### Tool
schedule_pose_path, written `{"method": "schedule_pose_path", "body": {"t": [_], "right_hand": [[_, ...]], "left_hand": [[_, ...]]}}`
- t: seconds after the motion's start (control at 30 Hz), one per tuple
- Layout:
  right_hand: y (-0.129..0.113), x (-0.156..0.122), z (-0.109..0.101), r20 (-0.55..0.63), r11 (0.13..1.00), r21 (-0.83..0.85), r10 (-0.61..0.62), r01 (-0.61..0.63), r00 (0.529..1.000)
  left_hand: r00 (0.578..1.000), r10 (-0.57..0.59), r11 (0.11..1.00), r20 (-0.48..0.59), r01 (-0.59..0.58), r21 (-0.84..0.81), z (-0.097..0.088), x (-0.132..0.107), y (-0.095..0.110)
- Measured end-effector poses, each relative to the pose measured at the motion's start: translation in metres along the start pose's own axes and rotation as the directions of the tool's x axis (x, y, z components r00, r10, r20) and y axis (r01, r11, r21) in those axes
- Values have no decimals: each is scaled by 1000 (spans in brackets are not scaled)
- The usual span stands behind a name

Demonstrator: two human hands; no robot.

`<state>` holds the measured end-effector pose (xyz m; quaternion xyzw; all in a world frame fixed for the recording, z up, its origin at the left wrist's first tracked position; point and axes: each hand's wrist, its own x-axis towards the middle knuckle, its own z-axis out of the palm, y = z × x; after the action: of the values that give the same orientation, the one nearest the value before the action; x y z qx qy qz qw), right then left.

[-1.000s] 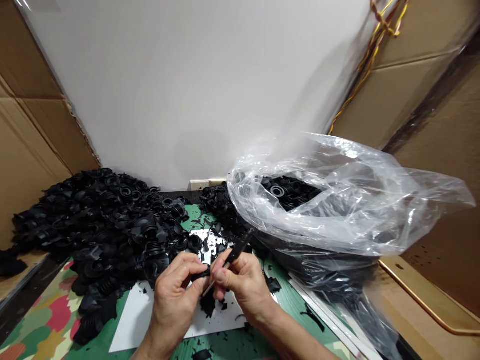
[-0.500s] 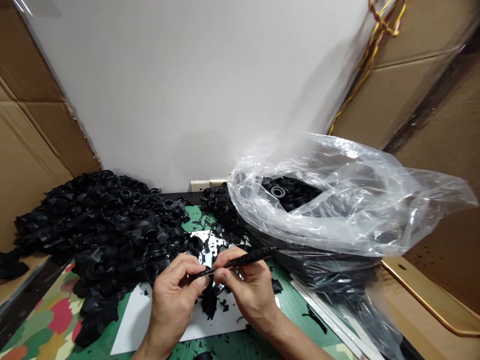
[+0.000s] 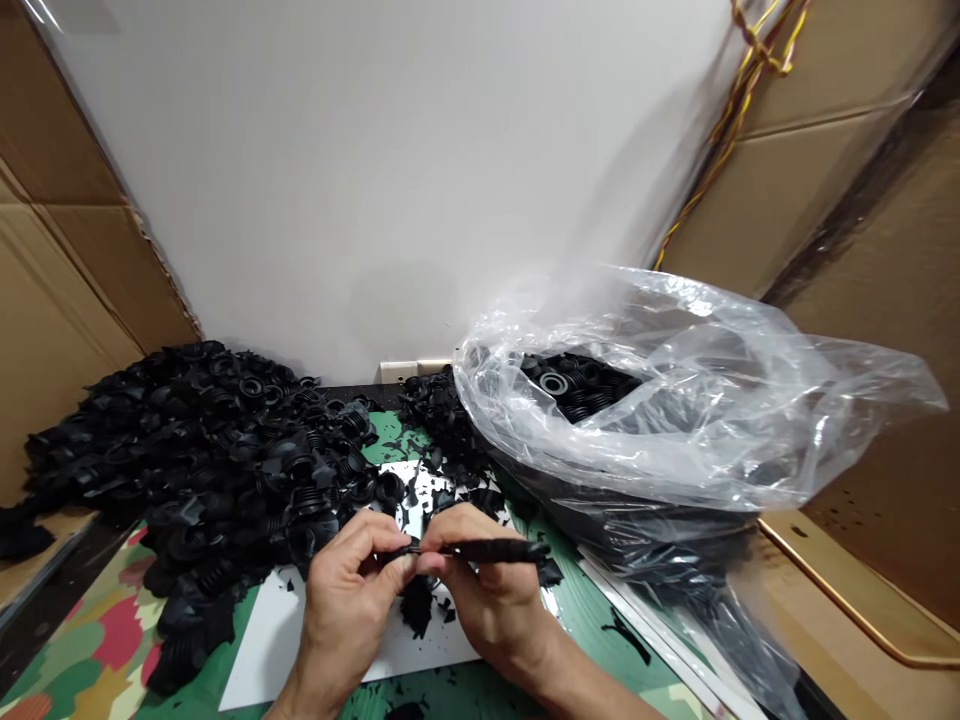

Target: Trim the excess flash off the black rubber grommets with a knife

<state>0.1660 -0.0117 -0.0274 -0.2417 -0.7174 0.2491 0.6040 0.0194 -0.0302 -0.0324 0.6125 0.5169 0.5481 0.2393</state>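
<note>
Head view, read left to right across the counter. Cardboard sheeting (image 3: 67, 250) lines the left side, and a heaped pile of black rubber bellows boots (image 3: 202, 470) lies on the counter (image 3: 75, 640), which has a multicoloured patterned cover. My left hand (image 3: 349, 600) is just beside the lower right edge of the pile. Its grip is pressed together, with thumb and fingers pinching a small black rubber part (image 3: 394, 555); the fingers hide most of its shape. The wrist drops toward the bottom edge of the view. Beneath both hands lies a white sheet (image 3: 300, 640), with a clump of black rubber trimmings (image 3: 416, 605) on it.

My right hand (image 3: 487, 590) sits directly right of the left, its grip closed in a pen-style pinch on a slim black-handled tool (image 3: 487, 550). I cannot confirm the tool type. Its long axis runs nearly level from left to right, with the narrow tip pointing left at the rubber part and the handle projecting right past the knuckles. I cannot tell whether the tip touches the part. Farther right, a clear plastic bag (image 3: 675, 400) holds more black rubber parts.
</note>
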Motion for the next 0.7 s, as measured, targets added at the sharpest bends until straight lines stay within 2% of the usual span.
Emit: {"method": "schedule_pose_path", "body": {"t": [0.1,0.2,0.3,0.37,0.7], "right_hand": [[1,2,-5,71,981,-142,-124,133,990],[10,8,-13,1,956,-239,-175,170,985],[21,15,-20,-140,965,-245,-127,90,982],[25,17,-22,-190,971,-236,-83,37,978],[22,10,-20,-197,976,-49,200,-213,960]], "left_hand": [[1000,10,999,22,-10,-39,2,-1,5],[999,1,998,48,2,-58,3,-2,8],[999,-43,996,22,45,-79,2,-1,6],[997,-79,992,9,80,-100,1,0,3],[973,-227,958,-27,219,-185,1,5,6]]}}
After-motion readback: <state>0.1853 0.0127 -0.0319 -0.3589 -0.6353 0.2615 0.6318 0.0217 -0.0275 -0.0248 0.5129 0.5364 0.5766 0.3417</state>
